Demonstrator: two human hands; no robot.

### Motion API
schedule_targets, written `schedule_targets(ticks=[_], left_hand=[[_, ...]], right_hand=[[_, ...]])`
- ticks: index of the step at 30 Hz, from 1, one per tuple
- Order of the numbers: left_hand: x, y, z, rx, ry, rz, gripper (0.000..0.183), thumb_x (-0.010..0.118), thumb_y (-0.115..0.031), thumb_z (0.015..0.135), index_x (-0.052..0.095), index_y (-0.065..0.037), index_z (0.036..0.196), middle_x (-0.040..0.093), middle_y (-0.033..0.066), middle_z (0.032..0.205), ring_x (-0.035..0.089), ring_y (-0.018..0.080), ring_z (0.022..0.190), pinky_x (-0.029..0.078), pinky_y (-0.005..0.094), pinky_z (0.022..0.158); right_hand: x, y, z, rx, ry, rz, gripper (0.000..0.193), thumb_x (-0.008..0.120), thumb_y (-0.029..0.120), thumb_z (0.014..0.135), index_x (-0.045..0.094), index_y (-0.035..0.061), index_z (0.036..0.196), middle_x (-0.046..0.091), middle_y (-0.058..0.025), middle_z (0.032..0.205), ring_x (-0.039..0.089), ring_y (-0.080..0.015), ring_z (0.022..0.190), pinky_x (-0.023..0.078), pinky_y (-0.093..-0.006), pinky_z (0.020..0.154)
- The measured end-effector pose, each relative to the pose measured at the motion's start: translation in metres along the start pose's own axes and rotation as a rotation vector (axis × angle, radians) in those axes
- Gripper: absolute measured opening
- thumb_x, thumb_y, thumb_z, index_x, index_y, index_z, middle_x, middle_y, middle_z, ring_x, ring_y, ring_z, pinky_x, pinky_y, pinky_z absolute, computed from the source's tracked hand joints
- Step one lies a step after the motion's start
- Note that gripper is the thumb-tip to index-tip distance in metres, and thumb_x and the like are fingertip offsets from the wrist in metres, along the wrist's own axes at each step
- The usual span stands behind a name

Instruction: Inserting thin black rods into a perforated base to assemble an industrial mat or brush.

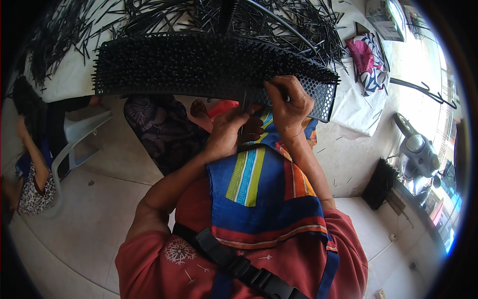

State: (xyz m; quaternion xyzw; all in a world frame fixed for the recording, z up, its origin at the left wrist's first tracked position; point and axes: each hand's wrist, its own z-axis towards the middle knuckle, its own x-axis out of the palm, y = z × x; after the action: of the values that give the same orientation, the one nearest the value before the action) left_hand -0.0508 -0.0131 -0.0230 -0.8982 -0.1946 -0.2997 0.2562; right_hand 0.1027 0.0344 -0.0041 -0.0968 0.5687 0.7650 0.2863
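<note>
1. Left forearm (184, 167): I angle it forward and inward.
2. Left hand (230, 124): thumb forward, fingers curled.
3. Right forearm (308, 159): I extend it forward, wrist bent.
4. Right hand (293, 102): farther forward; thumb and forefinger drawn together, fingertip contact unclear.

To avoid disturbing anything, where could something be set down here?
Bare white cover lies between the right end of the black board and the patterned cloth. A smaller patch borders the board's left end and loose black strips. Behind the board, strips crowd thickly.
</note>
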Motion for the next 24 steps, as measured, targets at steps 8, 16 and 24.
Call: schedule_targets(ticks=[8, 16, 24], left_hand=[[-0.002, 0.004, 0.001, 0.052, 0.004, -0.009, 0.020, 0.048, -0.011, 0.096, 0.057, -0.001, 0.111, 0.066, 0.0127, 0.097, 0.065, 0.0169, 0.081, 0.055, 0.0282, 0.072], [-0.007, 0.006, 0.004, 0.051, 0.039, 0.009, 0.020, 0.049, -0.009, 0.095, 0.057, -0.002, 0.112, 0.065, 0.0098, 0.096, 0.064, 0.0143, 0.081, 0.054, 0.0269, 0.073], [-0.003, 0.003, 0.002, 0.040, 0.025, 0.028, 0.024, 0.049, -0.011, 0.096, 0.056, -0.004, 0.117, 0.064, 0.0083, 0.097, 0.063, 0.0136, 0.086, 0.053, 0.0278, 0.077]], right_hand=[[0.008, 0.000, 0.003, -0.119, 0.086, -0.025, 0.012, 0.073, 0.000, 0.072, 0.065, 0.0034, 0.080, 0.064, -0.0094, 0.076, 0.064, -0.0224, 0.061, 0.049, -0.0295, 0.053], [0.006, 0.001, 0.005, -0.145, 0.159, -0.044, 0.013, 0.074, 0.002, 0.071, 0.066, 0.0043, 0.082, 0.064, -0.0092, 0.078, 0.065, -0.0260, 0.065, 0.051, -0.0317, 0.056], [0.007, 0.003, 0.003, -0.089, 0.110, -0.025, 0.014, 0.074, -0.001, 0.071, 0.068, 0.0035, 0.084, 0.064, -0.0089, 0.079, 0.065, -0.0222, 0.065, 0.051, -0.0291, 0.057]])
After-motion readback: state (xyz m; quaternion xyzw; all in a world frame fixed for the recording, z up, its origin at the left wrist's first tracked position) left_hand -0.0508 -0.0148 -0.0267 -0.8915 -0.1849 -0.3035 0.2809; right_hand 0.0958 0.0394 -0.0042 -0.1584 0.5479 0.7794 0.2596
